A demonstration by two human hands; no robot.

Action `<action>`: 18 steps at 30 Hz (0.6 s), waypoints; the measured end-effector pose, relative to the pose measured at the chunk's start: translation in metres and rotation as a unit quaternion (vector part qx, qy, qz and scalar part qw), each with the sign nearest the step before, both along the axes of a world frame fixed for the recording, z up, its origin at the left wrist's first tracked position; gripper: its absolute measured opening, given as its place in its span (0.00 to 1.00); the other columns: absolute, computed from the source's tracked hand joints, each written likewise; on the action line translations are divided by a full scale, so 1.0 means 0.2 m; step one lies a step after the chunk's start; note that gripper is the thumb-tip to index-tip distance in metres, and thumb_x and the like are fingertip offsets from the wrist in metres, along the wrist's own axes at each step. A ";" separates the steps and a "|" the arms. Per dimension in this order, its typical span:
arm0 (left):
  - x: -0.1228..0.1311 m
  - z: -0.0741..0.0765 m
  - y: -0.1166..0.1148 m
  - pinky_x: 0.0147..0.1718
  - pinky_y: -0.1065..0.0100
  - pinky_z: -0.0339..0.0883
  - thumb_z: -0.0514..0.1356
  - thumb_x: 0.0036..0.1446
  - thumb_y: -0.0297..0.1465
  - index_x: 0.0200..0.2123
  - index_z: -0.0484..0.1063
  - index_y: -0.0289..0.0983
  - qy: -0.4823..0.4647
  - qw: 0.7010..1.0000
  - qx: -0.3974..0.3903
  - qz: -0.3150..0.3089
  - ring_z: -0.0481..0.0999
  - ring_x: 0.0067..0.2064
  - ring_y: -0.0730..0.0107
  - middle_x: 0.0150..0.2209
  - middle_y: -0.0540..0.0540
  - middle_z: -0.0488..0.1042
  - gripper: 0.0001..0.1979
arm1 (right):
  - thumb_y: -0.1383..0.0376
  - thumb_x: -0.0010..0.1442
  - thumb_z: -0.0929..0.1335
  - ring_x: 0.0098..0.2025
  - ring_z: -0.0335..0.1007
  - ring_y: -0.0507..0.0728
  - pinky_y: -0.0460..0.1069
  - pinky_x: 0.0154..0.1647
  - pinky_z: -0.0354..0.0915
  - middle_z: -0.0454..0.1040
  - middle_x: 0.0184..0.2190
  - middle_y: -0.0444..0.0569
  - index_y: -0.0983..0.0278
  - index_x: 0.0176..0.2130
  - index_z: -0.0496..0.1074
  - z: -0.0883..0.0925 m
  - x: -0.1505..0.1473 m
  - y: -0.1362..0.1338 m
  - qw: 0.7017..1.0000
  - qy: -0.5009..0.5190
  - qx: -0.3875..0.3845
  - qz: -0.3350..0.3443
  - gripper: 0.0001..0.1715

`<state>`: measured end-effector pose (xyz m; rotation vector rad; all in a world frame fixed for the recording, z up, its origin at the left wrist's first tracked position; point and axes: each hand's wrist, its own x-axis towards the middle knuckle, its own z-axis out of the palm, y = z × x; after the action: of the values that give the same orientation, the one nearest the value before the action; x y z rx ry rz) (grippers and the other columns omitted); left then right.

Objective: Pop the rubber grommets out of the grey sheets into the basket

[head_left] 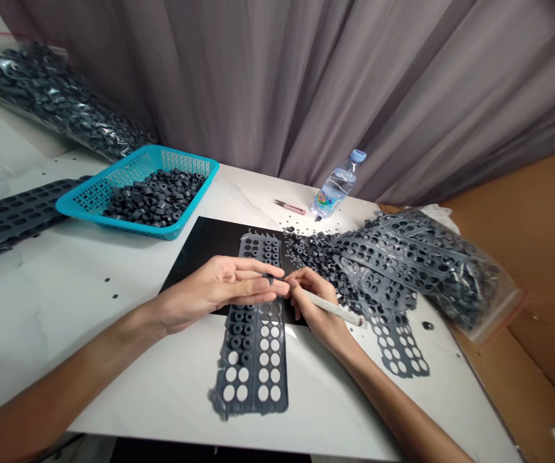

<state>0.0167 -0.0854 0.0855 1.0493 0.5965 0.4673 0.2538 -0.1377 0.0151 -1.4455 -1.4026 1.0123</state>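
My left hand (231, 281) pinches a small dark rubber ring (268, 278) between thumb and fingers, above a perforated dark rubber sheet (272, 379). Close to its fingertips, my right hand (313, 299) is closed around a pale pen-like tool (332, 307), whose tip is hidden by the fingers. The sheet lies lengthwise, partly over a black mat (200, 254). Some of its holes still hold rings, while the near ones show the white table through them.
A blue basket (161, 229) of rings stands at the left, near a bulging bag (65, 103) and stacked sheets (11, 212). Right of the mat lie loose rings, more sheets (397, 257) and a clear bag (480, 289). Behind are pink snips (291, 207) and a bottle (335, 190).
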 end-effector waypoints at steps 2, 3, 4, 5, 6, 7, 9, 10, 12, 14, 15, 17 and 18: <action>0.00 0.01 0.00 0.64 0.63 0.70 0.70 0.64 0.36 0.58 0.79 0.37 -0.001 1.000 -0.003 -0.003 0.77 0.63 0.55 0.55 0.38 0.82 0.20 | 0.53 0.70 0.67 0.22 0.65 0.51 0.45 0.20 0.62 0.74 0.27 0.43 0.61 0.39 0.71 0.00 0.00 0.00 1.000 -0.001 0.000 0.002 0.14; 0.00 0.01 0.00 0.64 0.63 0.70 0.69 0.64 0.36 0.58 0.79 0.37 -0.002 1.000 -0.005 -0.006 0.78 0.62 0.56 0.55 0.38 0.82 0.20 | 0.53 0.70 0.67 0.22 0.65 0.51 0.45 0.20 0.61 0.73 0.27 0.43 0.61 0.39 0.71 0.01 0.00 0.00 1.000 -0.001 0.001 0.003 0.14; 0.00 0.02 0.00 0.64 0.64 0.70 0.69 0.65 0.36 0.58 0.79 0.37 -0.003 1.000 -0.006 -0.007 0.78 0.62 0.56 0.55 0.38 0.82 0.20 | 0.54 0.70 0.67 0.22 0.65 0.51 0.45 0.20 0.61 0.73 0.27 0.43 0.61 0.39 0.71 0.01 0.00 0.00 1.000 -0.001 0.001 0.003 0.14; 0.00 0.02 0.00 0.64 0.64 0.70 0.69 0.65 0.35 0.58 0.79 0.37 -0.005 1.000 -0.006 -0.009 0.78 0.62 0.56 0.56 0.38 0.82 0.20 | 0.54 0.70 0.67 0.22 0.65 0.51 0.45 0.20 0.61 0.73 0.27 0.43 0.61 0.39 0.71 0.01 0.00 0.00 1.000 0.000 0.002 0.003 0.14; -0.01 0.02 0.00 0.63 0.64 0.71 0.69 0.65 0.35 0.58 0.79 0.37 -0.006 1.000 -0.006 -0.010 0.78 0.62 0.57 0.56 0.38 0.82 0.20 | 0.54 0.70 0.68 0.22 0.65 0.51 0.45 0.20 0.61 0.73 0.27 0.42 0.61 0.39 0.72 0.01 0.00 0.00 1.000 0.000 0.001 0.002 0.14; -0.01 0.02 0.00 0.63 0.65 0.71 0.68 0.66 0.35 0.58 0.79 0.37 -0.007 1.000 -0.007 -0.012 0.78 0.62 0.57 0.55 0.38 0.82 0.19 | 0.54 0.70 0.68 0.22 0.65 0.51 0.45 0.20 0.61 0.73 0.27 0.42 0.61 0.39 0.72 0.01 -0.01 0.00 1.000 0.002 0.000 0.000 0.13; -0.01 0.02 0.00 0.63 0.65 0.71 0.68 0.66 0.35 0.58 0.79 0.37 -0.011 1.000 -0.007 -0.015 0.79 0.61 0.57 0.55 0.38 0.82 0.19 | 0.53 0.69 0.68 0.22 0.66 0.51 0.45 0.20 0.61 0.74 0.27 0.42 0.61 0.39 0.72 0.01 -0.01 0.00 1.000 0.005 -0.003 -0.005 0.14; -0.01 0.01 0.00 0.62 0.65 0.71 0.68 0.66 0.35 0.59 0.79 0.37 -0.014 1.000 -0.007 -0.018 0.79 0.61 0.57 0.56 0.38 0.82 0.20 | 0.53 0.69 0.68 0.22 0.66 0.51 0.45 0.20 0.61 0.74 0.27 0.43 0.61 0.39 0.72 0.01 -0.01 0.00 1.000 0.006 -0.004 -0.007 0.14; -0.02 0.01 0.00 0.63 0.63 0.71 0.68 0.66 0.36 0.60 0.78 0.37 -0.018 0.999 -0.008 -0.027 0.80 0.60 0.56 0.56 0.37 0.81 0.21 | 0.52 0.69 0.68 0.21 0.65 0.51 0.45 0.19 0.61 0.74 0.26 0.43 0.61 0.38 0.72 0.01 -0.01 0.00 1.000 0.007 -0.004 -0.009 0.15; -0.02 0.01 0.00 0.63 0.61 0.71 0.67 0.67 0.36 0.61 0.77 0.37 -0.021 0.999 -0.008 -0.039 0.79 0.61 0.54 0.56 0.37 0.81 0.21 | 0.52 0.69 0.68 0.21 0.65 0.51 0.45 0.19 0.60 0.74 0.27 0.43 0.61 0.38 0.72 0.01 -0.01 -0.01 1.000 0.005 -0.003 -0.006 0.16; -0.03 0.01 0.00 0.63 0.61 0.71 0.67 0.67 0.36 0.60 0.78 0.37 -0.022 0.999 -0.008 -0.044 0.79 0.61 0.54 0.56 0.37 0.81 0.21 | 0.52 0.69 0.68 0.22 0.65 0.51 0.45 0.19 0.60 0.74 0.27 0.43 0.61 0.38 0.72 0.01 0.00 -0.01 1.000 0.004 -0.002 -0.003 0.16; -0.02 0.01 0.00 0.63 0.62 0.71 0.67 0.67 0.36 0.60 0.78 0.38 -0.027 0.998 -0.005 -0.051 0.79 0.61 0.55 0.56 0.38 0.82 0.20 | 0.52 0.70 0.68 0.22 0.65 0.51 0.45 0.19 0.60 0.74 0.27 0.43 0.61 0.38 0.72 0.02 0.00 -0.01 1.000 0.002 0.001 0.001 0.15; -0.02 0.02 -0.01 0.63 0.62 0.71 0.66 0.68 0.36 0.60 0.79 0.39 -0.028 0.998 -0.003 -0.054 0.79 0.61 0.55 0.55 0.38 0.82 0.19 | 0.52 0.70 0.68 0.22 0.65 0.51 0.45 0.20 0.60 0.74 0.27 0.43 0.61 0.38 0.72 0.02 0.00 -0.01 1.000 0.001 0.003 0.002 0.15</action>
<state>0.0125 -0.0870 0.0887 1.0531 0.4891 0.3994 0.2536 -0.1389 0.0184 -1.4363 -1.4064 1.0107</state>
